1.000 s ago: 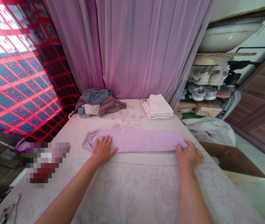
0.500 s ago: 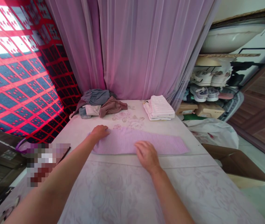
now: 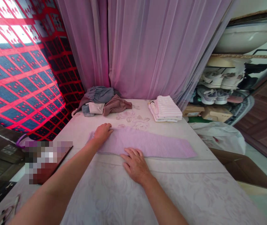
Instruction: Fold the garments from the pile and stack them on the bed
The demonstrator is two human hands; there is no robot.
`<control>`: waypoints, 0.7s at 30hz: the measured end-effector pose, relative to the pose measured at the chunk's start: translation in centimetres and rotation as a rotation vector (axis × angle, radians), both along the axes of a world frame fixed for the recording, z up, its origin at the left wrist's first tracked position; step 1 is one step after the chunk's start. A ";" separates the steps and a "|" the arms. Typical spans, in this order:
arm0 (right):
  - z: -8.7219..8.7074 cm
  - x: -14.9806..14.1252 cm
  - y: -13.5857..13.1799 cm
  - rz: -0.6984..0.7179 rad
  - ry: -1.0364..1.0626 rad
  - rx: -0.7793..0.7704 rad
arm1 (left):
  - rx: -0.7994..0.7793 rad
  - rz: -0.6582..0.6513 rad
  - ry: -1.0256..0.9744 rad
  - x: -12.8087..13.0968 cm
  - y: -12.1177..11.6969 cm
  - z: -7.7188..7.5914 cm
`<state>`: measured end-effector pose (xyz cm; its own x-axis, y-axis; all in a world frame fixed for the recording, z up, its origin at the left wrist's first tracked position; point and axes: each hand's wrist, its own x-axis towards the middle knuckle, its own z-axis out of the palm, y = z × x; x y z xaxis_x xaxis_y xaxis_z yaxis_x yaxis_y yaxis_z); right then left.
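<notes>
A lilac ribbed knit garment (image 3: pixel 152 142) lies folded into a long strip across the table, flat from left to right. My left hand (image 3: pixel 103 132) rests on its left end, palm down, fingers stretched toward the right. At the strip's front edge my right hand (image 3: pixel 135 164) lies with fingers spread, the fingertips on the fabric and the palm over the tablecloth. Neither hand grips anything that I can see. The underside of the left hand is hidden.
A floral pale cloth (image 3: pixel 105 187) covers the table. Crumpled clothes (image 3: pixel 105 100) lie at the back left, a folded striped stack (image 3: pixel 167 109) at the back right. Shoes (image 3: pixel 214 93) fill a rack on the right, above an open cardboard box (image 3: pixel 243 168).
My right hand has slid left along the garment's front edge and a little toward me, its fingers now more spread. The left hand stays on the left end. The view has shifted slightly left.
</notes>
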<state>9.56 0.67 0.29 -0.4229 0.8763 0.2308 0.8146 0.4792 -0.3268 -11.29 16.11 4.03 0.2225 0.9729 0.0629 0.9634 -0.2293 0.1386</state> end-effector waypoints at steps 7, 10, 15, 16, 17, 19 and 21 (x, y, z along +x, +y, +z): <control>0.1 -0.1 0.0 -0.002 0.019 -0.026 | 0.117 -0.366 -0.088 0.0 -5.2 -2.2; 0.1 -0.1 0.0 -0.001 0.028 -0.032 | 0.122 -0.372 -0.083 -0.4 -6.6 -3.4; 0.0 -0.1 0.0 -0.002 0.026 -0.040 | 0.039 -0.276 0.060 -1.1 -7.2 -3.7; 0.0 -0.1 0.0 -0.002 0.024 -0.042 | 0.017 -0.247 0.083 -1.1 -7.2 -3.6; 0.1 -0.1 0.0 -0.002 0.023 -0.042 | -0.010 -0.226 0.098 -1.1 -7.2 -3.5; 0.1 -0.1 0.0 -0.004 0.024 -0.045 | -0.066 -0.208 0.106 -1.2 -7.1 -3.2; 0.2 -0.1 0.1 -0.008 0.032 -0.053 | -0.094 -0.203 0.091 -1.5 -6.9 -2.8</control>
<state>9.48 0.73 0.48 -0.4094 0.8908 0.1974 0.8068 0.4545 -0.3776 -12.76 9.26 1.26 0.4148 0.9082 -0.0553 0.9084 -0.4098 0.0835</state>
